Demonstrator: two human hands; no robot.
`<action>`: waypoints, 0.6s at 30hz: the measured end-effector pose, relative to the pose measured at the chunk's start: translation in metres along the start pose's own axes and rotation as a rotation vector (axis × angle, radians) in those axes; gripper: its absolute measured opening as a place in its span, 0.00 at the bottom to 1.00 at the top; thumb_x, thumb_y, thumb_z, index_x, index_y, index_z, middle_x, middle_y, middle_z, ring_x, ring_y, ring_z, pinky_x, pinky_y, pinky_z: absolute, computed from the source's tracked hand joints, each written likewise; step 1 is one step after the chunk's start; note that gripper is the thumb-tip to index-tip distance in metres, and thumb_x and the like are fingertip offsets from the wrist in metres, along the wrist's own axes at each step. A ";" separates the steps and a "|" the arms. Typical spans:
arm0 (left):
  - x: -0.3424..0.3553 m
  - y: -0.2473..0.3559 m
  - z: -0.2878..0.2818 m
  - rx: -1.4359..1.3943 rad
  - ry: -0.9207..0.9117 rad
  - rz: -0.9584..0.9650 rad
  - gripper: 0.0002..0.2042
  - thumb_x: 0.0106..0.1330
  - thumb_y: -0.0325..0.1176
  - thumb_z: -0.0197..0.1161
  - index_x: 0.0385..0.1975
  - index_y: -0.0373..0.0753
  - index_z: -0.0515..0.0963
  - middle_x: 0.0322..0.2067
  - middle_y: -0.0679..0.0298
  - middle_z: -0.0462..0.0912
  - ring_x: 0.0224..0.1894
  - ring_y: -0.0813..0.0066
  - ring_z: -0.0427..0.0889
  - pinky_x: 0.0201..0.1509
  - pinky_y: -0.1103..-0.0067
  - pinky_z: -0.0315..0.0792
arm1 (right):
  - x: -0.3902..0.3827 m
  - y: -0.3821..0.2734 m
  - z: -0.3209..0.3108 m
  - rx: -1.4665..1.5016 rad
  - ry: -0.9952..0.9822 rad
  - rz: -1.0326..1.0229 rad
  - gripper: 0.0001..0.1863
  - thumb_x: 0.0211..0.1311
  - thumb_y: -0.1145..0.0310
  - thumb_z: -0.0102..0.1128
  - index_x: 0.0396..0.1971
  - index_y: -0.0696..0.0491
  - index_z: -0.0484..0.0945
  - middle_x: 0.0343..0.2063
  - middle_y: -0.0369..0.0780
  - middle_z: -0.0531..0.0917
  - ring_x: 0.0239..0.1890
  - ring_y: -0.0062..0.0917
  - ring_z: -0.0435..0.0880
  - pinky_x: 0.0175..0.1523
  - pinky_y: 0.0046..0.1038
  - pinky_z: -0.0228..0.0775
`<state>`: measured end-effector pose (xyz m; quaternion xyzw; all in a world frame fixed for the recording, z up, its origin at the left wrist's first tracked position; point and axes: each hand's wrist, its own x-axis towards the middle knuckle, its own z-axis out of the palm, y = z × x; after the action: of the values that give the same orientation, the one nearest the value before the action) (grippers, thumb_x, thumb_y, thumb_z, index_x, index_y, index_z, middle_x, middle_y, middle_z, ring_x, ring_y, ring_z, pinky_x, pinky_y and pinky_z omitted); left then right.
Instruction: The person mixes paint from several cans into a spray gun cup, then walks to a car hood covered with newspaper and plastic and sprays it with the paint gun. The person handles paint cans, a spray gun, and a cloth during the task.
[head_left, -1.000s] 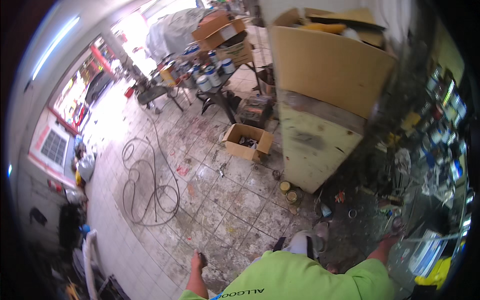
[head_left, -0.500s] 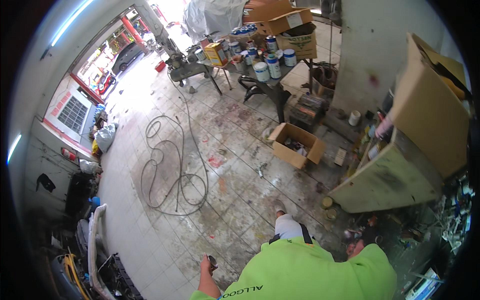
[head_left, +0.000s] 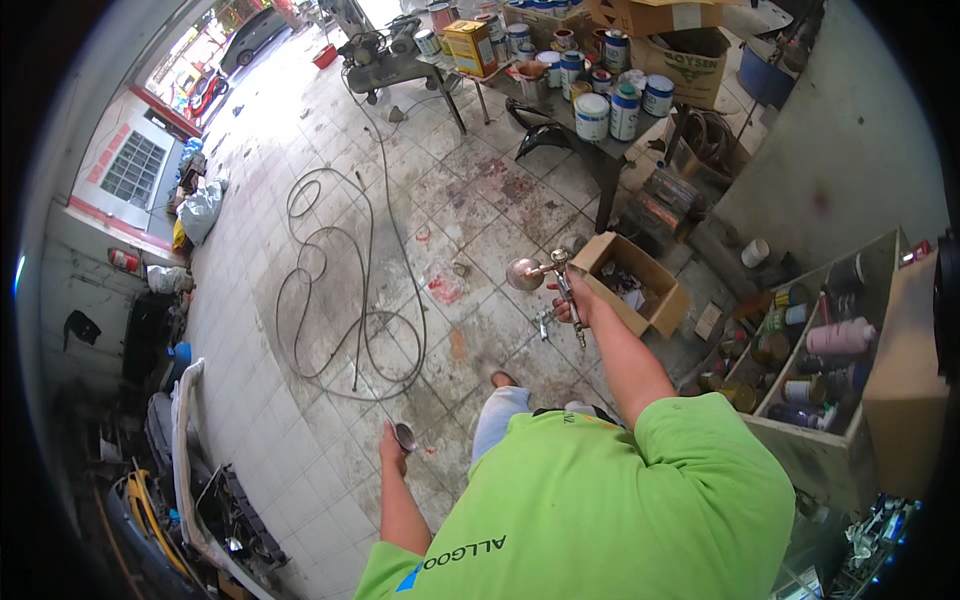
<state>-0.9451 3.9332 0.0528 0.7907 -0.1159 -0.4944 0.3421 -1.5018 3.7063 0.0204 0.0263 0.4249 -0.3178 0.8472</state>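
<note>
Held out over the floor, my right hand (head_left: 580,303) is closed round the handle of a metal paint spray gun (head_left: 526,273), whose round cup points left. Just right of that hand sits an open cardboard box (head_left: 668,318) with small items inside. Low on the left, my left hand (head_left: 391,448) grips a small round cup (head_left: 404,436) with a dark inside; its contents cannot be made out.
A coiled hose (head_left: 421,330) lies across the stained tile floor. Paint cans (head_left: 592,117) crowd a table (head_left: 600,165) at the back. To the right stands a wooden shelf box (head_left: 858,415) of bottles and jars. Car parts (head_left: 185,470) line the left wall.
My right hand has come up from low beside the shelf and now reaches forward with the spray gun. The left hand, still holding the cup, has moved slightly forward and left.
</note>
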 end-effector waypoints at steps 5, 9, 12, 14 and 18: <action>0.084 -0.002 -0.015 -0.082 0.022 -0.168 0.38 0.74 0.68 0.51 0.65 0.36 0.72 0.53 0.54 0.83 0.47 0.56 0.87 0.43 0.58 0.83 | 0.078 -0.027 -0.026 0.085 0.071 0.094 0.40 0.63 0.19 0.46 0.33 0.47 0.77 0.10 0.33 0.69 0.08 0.25 0.65 0.15 0.31 0.58; 0.139 0.031 -0.013 -0.100 0.100 -0.339 0.36 0.75 0.67 0.49 0.62 0.38 0.74 0.52 0.55 0.84 0.48 0.52 0.86 0.44 0.55 0.82 | 0.087 0.021 -0.122 0.010 0.714 0.031 0.47 0.64 0.19 0.38 0.35 0.58 0.73 0.12 0.38 0.68 0.09 0.27 0.63 0.16 0.37 0.61; 0.176 0.082 -0.033 0.002 0.109 -0.298 0.36 0.74 0.69 0.48 0.63 0.42 0.73 0.52 0.57 0.83 0.48 0.53 0.85 0.44 0.53 0.81 | 0.064 0.013 -0.096 0.359 0.516 0.299 0.47 0.64 0.19 0.35 0.30 0.57 0.72 0.09 0.35 0.65 0.10 0.27 0.62 0.18 0.33 0.58; 0.228 0.148 -0.029 0.016 0.028 -0.280 0.35 0.73 0.70 0.48 0.63 0.44 0.73 0.52 0.57 0.82 0.48 0.53 0.84 0.44 0.52 0.80 | 0.071 0.006 -0.083 0.441 0.606 0.116 0.47 0.65 0.19 0.34 0.27 0.56 0.72 0.08 0.34 0.63 0.10 0.28 0.61 0.19 0.32 0.57; 0.353 0.304 0.025 -0.062 -0.025 -0.211 0.37 0.72 0.72 0.46 0.67 0.48 0.69 0.56 0.60 0.79 0.50 0.57 0.82 0.44 0.57 0.80 | 0.110 -0.063 -0.027 0.432 0.594 -0.044 0.43 0.66 0.21 0.36 0.24 0.52 0.70 0.07 0.34 0.62 0.11 0.29 0.64 0.18 0.31 0.58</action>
<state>-0.7482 3.5140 -0.0025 0.7813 -0.0211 -0.5407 0.3111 -1.5080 3.6084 -0.0635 0.2863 0.5759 -0.3970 0.6548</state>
